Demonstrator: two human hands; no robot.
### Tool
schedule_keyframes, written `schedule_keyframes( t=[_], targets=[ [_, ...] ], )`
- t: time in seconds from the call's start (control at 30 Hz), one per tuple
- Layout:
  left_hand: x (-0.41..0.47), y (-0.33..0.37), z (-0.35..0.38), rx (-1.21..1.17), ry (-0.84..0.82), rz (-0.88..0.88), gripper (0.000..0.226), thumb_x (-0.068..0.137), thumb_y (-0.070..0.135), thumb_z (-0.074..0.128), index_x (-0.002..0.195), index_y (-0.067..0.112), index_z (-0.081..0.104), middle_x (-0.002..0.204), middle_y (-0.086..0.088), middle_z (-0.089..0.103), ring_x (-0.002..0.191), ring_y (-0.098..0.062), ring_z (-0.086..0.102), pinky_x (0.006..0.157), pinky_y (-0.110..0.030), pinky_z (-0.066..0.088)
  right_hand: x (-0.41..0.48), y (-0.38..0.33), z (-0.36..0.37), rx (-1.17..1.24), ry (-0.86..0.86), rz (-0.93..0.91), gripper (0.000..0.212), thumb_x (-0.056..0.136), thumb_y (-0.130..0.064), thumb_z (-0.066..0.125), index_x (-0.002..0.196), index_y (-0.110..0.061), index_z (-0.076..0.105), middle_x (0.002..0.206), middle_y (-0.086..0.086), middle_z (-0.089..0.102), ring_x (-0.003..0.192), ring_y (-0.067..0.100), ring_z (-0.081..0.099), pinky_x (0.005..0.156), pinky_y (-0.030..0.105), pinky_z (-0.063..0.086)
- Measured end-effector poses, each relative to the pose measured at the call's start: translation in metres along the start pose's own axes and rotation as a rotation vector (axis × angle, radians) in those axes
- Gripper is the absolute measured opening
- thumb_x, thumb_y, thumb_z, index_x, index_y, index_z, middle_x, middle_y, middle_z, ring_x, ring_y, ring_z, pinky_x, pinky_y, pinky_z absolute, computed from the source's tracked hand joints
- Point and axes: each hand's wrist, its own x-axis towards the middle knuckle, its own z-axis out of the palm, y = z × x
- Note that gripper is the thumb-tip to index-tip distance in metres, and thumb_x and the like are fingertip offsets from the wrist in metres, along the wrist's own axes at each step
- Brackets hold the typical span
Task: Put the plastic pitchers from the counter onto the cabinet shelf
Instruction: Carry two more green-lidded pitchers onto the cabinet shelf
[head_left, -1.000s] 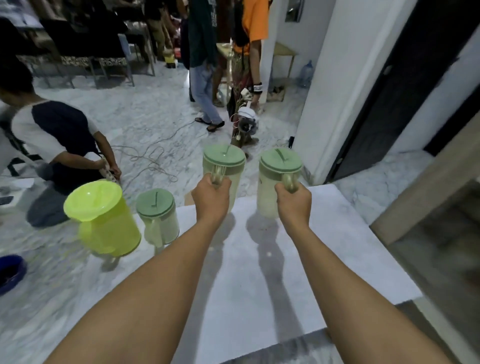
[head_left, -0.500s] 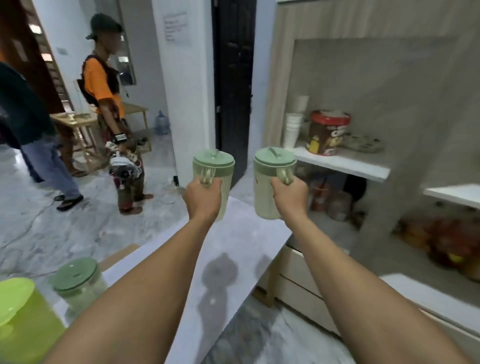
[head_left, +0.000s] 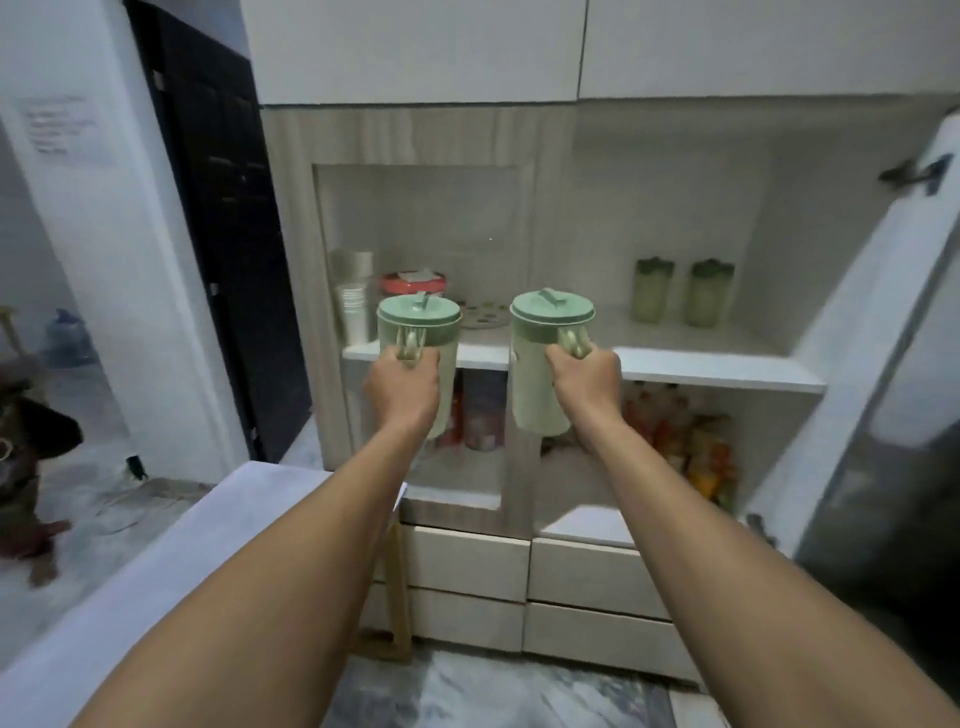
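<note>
Each hand's grip is wrapped round a pitcher handle, left hand (head_left: 402, 387) and right hand (head_left: 584, 379); left pitcher (head_left: 418, 332) and right pitcher (head_left: 540, 358) hang upright just before the shelf (head_left: 717, 366), lids level, likely for setting down.

View swung from counter (head_left: 156, 561) to cabinet; both pitchers (head_left: 540, 374) now raised before shelf (head_left: 717, 366).

Left hand (head_left: 402, 387) gripping pitcher (head_left: 418, 332), right hand (head_left: 584, 382) gripping second pitcher (head_left: 540, 358), facing shelf (head_left: 727, 366)
</note>
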Motion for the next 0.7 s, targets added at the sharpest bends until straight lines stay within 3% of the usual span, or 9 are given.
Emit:
schedule_keyframes(
  t=[0.13,0.27,0.5,0.7],
  targets=[
    [-0.023,0.032,0.057,-0.084,-0.045,0.011,0.017,0.082,0.030,0.063,0.081,0.014,0.068,0.082,-0.006,0.070,0.080,-0.027,0.065,0.074,-0.036,0.053,0.025,0.004,-0.062,-0.023,0.064,0.033,0.022,0.080,-0.030,0.065,0.083,-0.008,0.068,0.071,0.007,0.067,0.065,0.023,0.058,0.058,0.031,0.043],
    [-0.051,0.060,0.112,-0.068,-0.079,0.030,0.018,0.087,0.030,0.063,0.086,0.012,0.069,0.081,-0.005,0.066,0.078,-0.023,0.057,0.072,-0.029,0.039,0.052,0.016,-0.120,-0.055,0.087,0.037,0.021,0.081,-0.033,0.064,0.082,-0.012,0.069,0.076,0.008,0.071,0.070,0.024,0.063,0.061,0.032,0.045],
    [-0.081,0.089,0.199,-0.109,-0.151,0.050,0.014,0.089,0.027,0.062,0.083,0.015,0.064,0.077,-0.001,0.061,0.074,-0.021,0.055,0.069,-0.029,0.038,0.095,0.039,-0.189,-0.090,0.156,0.044,0.020,0.082,-0.033,0.064,0.079,-0.013,0.068,0.070,0.005,0.067,0.067,0.023,0.061,0.060,0.031,0.043],
    [-0.069,0.096,0.271,-0.178,-0.226,0.037,0.014,0.087,0.027,0.063,0.084,0.013,0.067,0.078,-0.002,0.068,0.074,-0.020,0.063,0.069,-0.034,0.052,0.149,0.056,-0.218,-0.097,0.223,0.044,0.019,0.084,-0.031,0.064,0.077,-0.013,0.067,0.073,0.007,0.067,0.070,0.025,0.062,0.058,0.030,0.042]
  ],
)
